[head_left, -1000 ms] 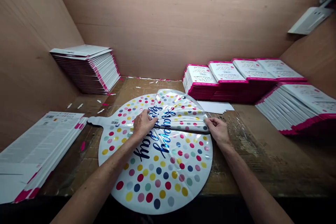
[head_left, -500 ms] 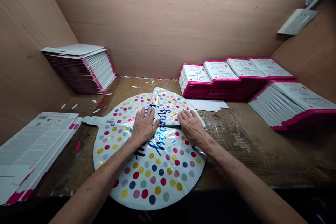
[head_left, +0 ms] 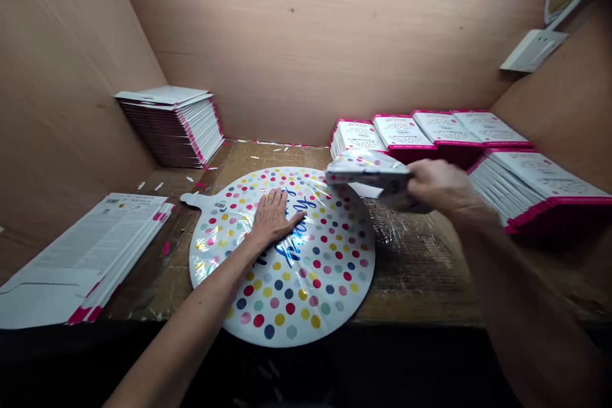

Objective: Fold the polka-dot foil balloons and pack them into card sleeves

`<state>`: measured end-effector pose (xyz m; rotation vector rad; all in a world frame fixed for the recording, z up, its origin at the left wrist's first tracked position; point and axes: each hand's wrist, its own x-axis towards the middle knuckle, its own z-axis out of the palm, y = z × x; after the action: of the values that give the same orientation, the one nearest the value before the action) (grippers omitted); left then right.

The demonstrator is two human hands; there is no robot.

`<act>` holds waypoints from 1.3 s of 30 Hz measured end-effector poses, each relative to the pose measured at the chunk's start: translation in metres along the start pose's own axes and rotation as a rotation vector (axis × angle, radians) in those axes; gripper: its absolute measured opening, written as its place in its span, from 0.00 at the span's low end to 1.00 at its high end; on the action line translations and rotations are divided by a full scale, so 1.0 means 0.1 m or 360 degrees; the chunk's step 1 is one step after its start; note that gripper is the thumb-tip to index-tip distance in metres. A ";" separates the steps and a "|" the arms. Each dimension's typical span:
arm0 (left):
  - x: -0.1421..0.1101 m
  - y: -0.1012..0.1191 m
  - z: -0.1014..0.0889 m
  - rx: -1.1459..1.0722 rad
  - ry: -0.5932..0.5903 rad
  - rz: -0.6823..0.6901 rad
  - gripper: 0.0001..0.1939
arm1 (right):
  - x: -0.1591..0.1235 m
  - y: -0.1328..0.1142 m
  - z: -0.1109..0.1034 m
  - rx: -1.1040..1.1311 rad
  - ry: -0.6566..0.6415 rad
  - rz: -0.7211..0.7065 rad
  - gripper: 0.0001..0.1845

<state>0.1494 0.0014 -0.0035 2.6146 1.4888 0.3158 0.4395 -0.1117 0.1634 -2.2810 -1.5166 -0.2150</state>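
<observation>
A flat, round foil balloon [head_left: 329, 268] with coloured dots and blue lettering lies on the cardboard-covered bench, its neck pointing left. Pressed on its middle, my left hand [head_left: 275, 217] is open, fingers stretched out and thumb apart. My right hand [head_left: 442, 185], smeared by motion, is closed round the right end of a folded foil balloon [head_left: 368, 169]. That folded balloon has the same dots and is raised above the flat one's upper right edge. Its grey underside shows blurred near my fingers. A white card [head_left: 366, 190] shows partly beneath it.
Printed pink-and-white packets [head_left: 444, 126] stand in rows at the back right, with another stack [head_left: 545, 175] nearer. Folded white-and-pink sleeves [head_left: 191, 131] are stacked at the back left; flat ones [head_left: 95, 255] lie at the left. Wooden panels [head_left: 306, 44] enclose the bench.
My right hand has lifted the folded balloon off the flat one and moved it right. My left hand still rests on the flat balloon. The camera view has shifted slightly.
</observation>
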 end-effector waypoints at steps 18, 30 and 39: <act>-1.16 0.54 -0.54 -0.2742 -0.0252 -0.1022 0.18 | -1.76 -0.84 0.69 0.0406 -0.0444 -0.1499 0.40; -1.20 0.05 -0.66 -0.0176 0.0293 0.0059 0.29 | -1.54 -0.62 1.17 0.0280 -0.0295 -0.1791 0.28; -1.12 -0.11 -0.45 -0.0352 0.0062 0.0331 0.24 | -1.55 -0.58 1.17 0.0243 -0.0361 -0.1776 0.21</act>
<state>0.0737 -0.0896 0.0240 2.5980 1.1198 0.5222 0.3143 -0.1770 0.0187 -1.1420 -2.6539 -0.1205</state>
